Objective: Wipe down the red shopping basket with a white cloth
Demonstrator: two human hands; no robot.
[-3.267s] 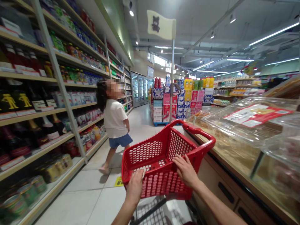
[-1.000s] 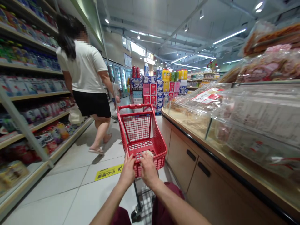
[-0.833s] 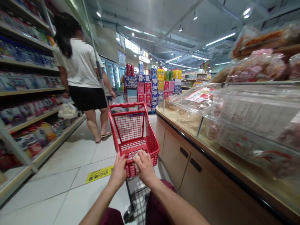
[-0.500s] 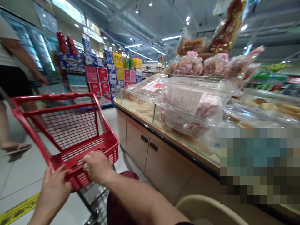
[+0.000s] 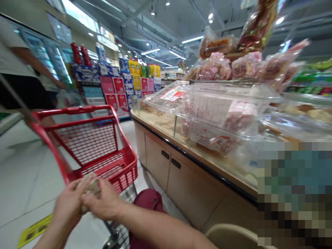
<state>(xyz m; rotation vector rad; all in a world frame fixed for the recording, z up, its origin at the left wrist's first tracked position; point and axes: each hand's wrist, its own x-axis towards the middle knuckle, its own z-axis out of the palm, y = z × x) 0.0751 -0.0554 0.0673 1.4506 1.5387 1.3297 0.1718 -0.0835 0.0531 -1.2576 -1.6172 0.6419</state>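
Observation:
My left hand (image 5: 67, 204) and my right hand (image 5: 105, 202) meet over the near edge of a red shopping cart (image 5: 127, 176). Between them is a small crumpled beige thing (image 5: 92, 188), with the fingers of both hands closed round it. Its kind I cannot make out, as the fingers cover much of it. The red plastic tray of the cart lies just beyond my hands, its grid back panel standing upright.
On the right runs a wooden display counter (image 5: 192, 186) with clear plastic packs (image 5: 207, 107) on top. A person (image 5: 23, 69) stands to the left. Stacked boxes (image 5: 114, 91) stand ahead. A beige rounded rim (image 5: 230, 231) shows at the bottom, and a yellow floor sign (image 5: 36, 230) lies low left.
My left hand has come off the cart's near edge and joined my right on the crumpled thing, which the right hand was holding before. The cart and counter appear shifted slightly right in view.

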